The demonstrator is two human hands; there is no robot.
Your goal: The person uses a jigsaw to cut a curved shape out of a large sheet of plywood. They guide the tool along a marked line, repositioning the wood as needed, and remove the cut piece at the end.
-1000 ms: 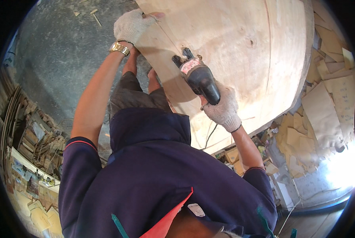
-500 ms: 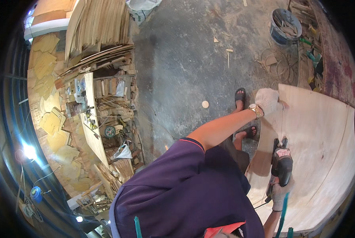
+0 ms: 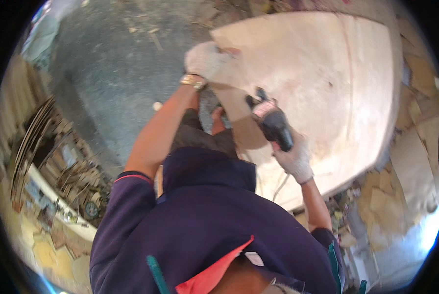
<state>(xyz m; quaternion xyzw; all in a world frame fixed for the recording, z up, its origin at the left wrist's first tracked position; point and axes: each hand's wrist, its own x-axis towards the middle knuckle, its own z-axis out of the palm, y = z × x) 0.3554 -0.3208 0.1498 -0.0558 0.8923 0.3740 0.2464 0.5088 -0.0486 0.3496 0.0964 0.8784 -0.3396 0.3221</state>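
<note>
A large pale plywood sheet point(image 3: 307, 63) lies before me, its far left corner jutting over the floor. My left hand point(image 3: 205, 60), in a whitish knit glove, is closed at that sheet's left edge, fingertips on top; motion blurs it slightly. In my right hand point(image 3: 294, 158), also gloved, is a black jigsaw point(image 3: 277, 128) with a pinkish front part. The jigsaw sits on the sheet near its left side, pointing away from me and slightly left. Its blade cannot be made out. A thin cable point(image 3: 280, 188) trails below my right hand.
Wood offcuts point(image 3: 65, 166) and stacked thin boards point(image 3: 31, 142) stand at the left. Pale flat pieces point(image 3: 381, 196) lie beyond the sheet's right edge. On the grey floor point(image 3: 107, 68) rests a small round wooden disc point(image 3: 157, 106). My legs are close to the sheet's left edge.
My view has swung right, bringing the sheet and both hands nearer the middle. The left hand stays at the sheet's edge, and the right still holds the jigsaw, now angled differently in view.
</note>
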